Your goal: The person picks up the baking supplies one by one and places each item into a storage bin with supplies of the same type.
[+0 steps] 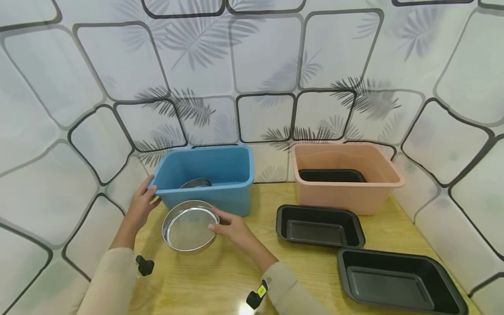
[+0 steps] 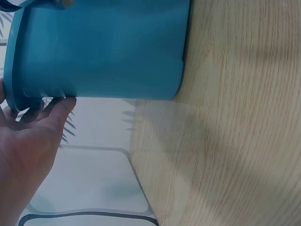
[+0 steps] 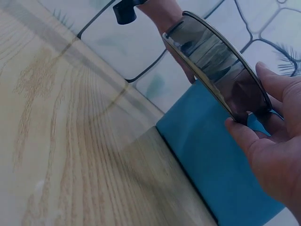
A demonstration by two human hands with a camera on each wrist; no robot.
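My right hand (image 1: 235, 228) pinches the right edge of a round, shiny metal cake pan (image 1: 190, 230), which is raised above the table in front of a blue plastic bin (image 1: 212, 202). In the right wrist view, the pan (image 3: 214, 61) is seen side-on, with the thumb and fingers on its rim and wall. My left hand (image 1: 141, 205) grips the rim at the blue bin's left end; in the left wrist view its fingers (image 2: 59, 113) curl under that rim. Inside the blue bin lies another round metal pan (image 1: 197, 183), partly hidden by the front wall.
To the right stands a peach plastic bin (image 1: 342, 197) with a black rectangular pan (image 1: 330, 175) in it. Before it lie a smaller black loaf pan (image 1: 319, 229) and a larger one (image 1: 393, 284) on the wooden table (image 1: 189, 284). Patterned cloth (image 1: 267, 57) walls the table.
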